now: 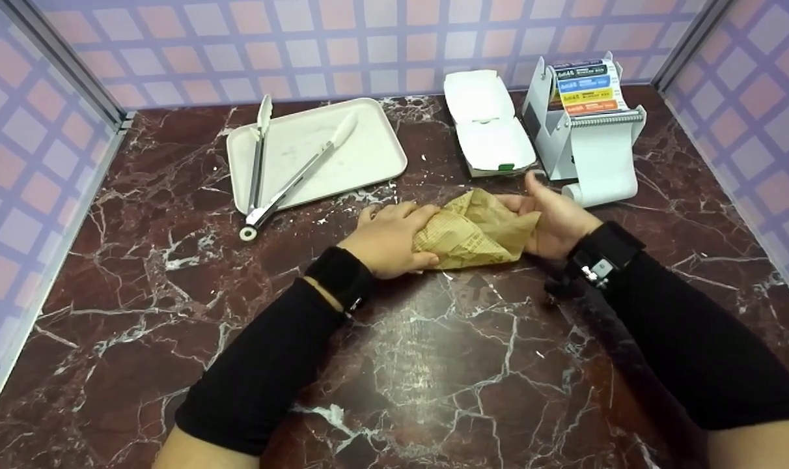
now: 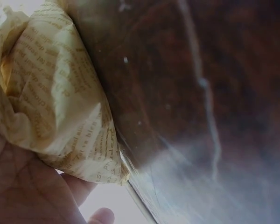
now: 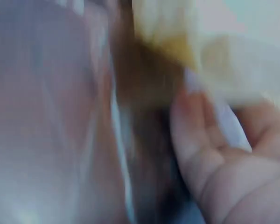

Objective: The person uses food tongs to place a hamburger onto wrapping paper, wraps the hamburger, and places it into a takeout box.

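Observation:
A bundle in tan, print-covered wrapping paper lies on the marble-patterned table between both hands. My left hand holds its left end, fingers over the far side and thumb at the near edge. In the left wrist view, the printed wrapper bulges beside the palm, with a bit of yellow showing in a fold. At the bundle's loose right end is my right hand, thumb raised and fingers extending behind the paper flap. The right wrist view is blurred, with the fingers close to the paper. The wrapper hides most of the contents.
A white tray stands back left, with metal tongs spread across it, their hinge end over its near edge. Beyond the right hand are an opened white clamshell box and a label dispenser with colourful rolls and a hanging white strip.

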